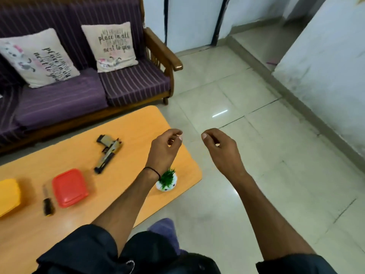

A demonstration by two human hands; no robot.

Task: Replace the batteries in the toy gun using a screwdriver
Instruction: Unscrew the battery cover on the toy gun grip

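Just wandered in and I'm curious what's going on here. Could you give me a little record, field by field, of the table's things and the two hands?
surface: orange rounded table
toy: tan-and-black plastic toy gun, lying flat, untouched
tool: black-and-yellow screwdriver, between yellow plastic box and red plastic box
left hand: loosely curled, empty, above table
right hand: loosely curled, empty, above floor

Home living room, purple sofa (65, 91), printed cushions (112, 46), tiled floor (237, 175)

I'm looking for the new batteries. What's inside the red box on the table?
The red box is shut with its lid, which covers whatever is inside, so nothing in it can be seen. The screwdriver lies beside it on the orange table.
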